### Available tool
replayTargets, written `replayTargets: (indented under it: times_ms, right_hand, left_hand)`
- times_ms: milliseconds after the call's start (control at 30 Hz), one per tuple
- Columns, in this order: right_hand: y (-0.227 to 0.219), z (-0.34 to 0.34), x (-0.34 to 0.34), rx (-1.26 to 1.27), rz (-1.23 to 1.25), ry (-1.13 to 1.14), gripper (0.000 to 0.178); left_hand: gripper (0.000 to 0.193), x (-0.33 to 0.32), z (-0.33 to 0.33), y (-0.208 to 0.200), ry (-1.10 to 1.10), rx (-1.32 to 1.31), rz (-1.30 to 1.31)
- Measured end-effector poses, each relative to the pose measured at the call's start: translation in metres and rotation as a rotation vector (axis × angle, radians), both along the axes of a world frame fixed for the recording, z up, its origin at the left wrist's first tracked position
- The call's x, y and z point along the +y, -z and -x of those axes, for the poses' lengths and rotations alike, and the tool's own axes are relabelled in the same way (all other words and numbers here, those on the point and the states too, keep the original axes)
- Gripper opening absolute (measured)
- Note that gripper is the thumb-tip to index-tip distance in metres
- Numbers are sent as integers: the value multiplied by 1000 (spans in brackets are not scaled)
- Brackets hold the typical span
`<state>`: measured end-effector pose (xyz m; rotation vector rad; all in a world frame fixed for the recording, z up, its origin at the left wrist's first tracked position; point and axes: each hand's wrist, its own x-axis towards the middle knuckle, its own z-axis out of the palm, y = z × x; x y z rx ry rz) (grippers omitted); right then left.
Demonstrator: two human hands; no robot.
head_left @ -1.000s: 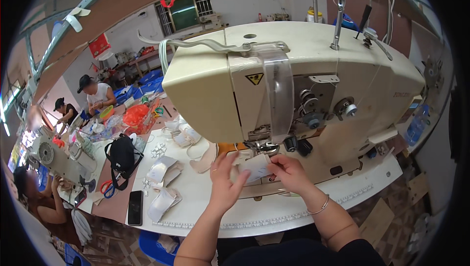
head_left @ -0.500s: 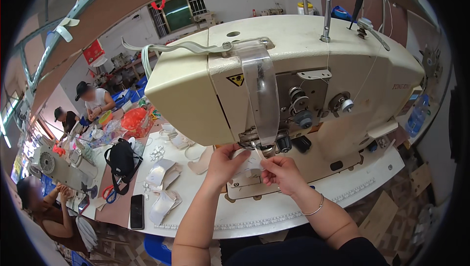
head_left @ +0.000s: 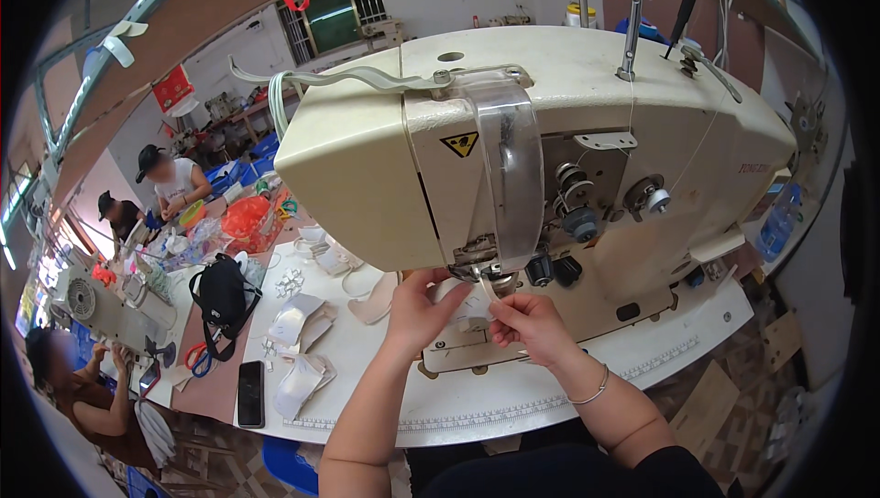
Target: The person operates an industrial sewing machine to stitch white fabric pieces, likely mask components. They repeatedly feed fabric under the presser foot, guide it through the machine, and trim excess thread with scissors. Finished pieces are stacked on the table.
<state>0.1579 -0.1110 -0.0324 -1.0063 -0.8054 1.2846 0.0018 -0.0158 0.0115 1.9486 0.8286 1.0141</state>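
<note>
A cream sewing machine (head_left: 353, 177) stands in front of me, with a clear plastic guard (head_left: 511, 177) over its needle area. My left hand (head_left: 423, 307) is beside the needle, thumb and fingers closed on a white fabric piece (head_left: 472, 310) that lies under the machine head. The fingertips are partly hidden behind the presser area. Just to the right, my right hand (head_left: 530, 324) pinches the end of a narrow white strap (head_left: 486, 285) that runs up toward the needle. Fine stitching detail is too small to make out.
White cup-shaped fabric pieces (head_left: 302, 324) lie left of my arm, near a black phone (head_left: 250, 394), red-and-blue scissors (head_left: 197, 360) and a black bag (head_left: 223, 301). A ruler tape (head_left: 513, 409) lines the table's front edge. Several people sit working at the left.
The view has shifted slightly, so the machine sits a little differently in it. Both hands stay at the needle with nearly the same grip on fabric and strap.
</note>
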Motion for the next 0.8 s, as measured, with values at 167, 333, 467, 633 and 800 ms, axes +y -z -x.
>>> replayTargets:
  times_ms: [167, 333, 467, 633, 800]
  right_hand:
    - [-4, -6, -2, -34, 11, -38, 19]
    - [0, -6, -1, 69, 29, -60, 18]
    - [2, -6, 0, 88, 17, -62, 17]
    - [-2, -3, 2, 87, -1, -57, 17]
    - [-2, 0, 2, 91, -5, -32, 18]
  left_hand:
    - [41, -25, 11, 22, -15, 95, -820]
    - [37, -17, 6, 38, -77, 148, -1057]
    - [37, -18, 6, 34, -71, 135, -1048]
    - [32, -14, 6, 36, -91, 124, -1037]
    - [33, -8, 5, 37, -79, 114, -1024]
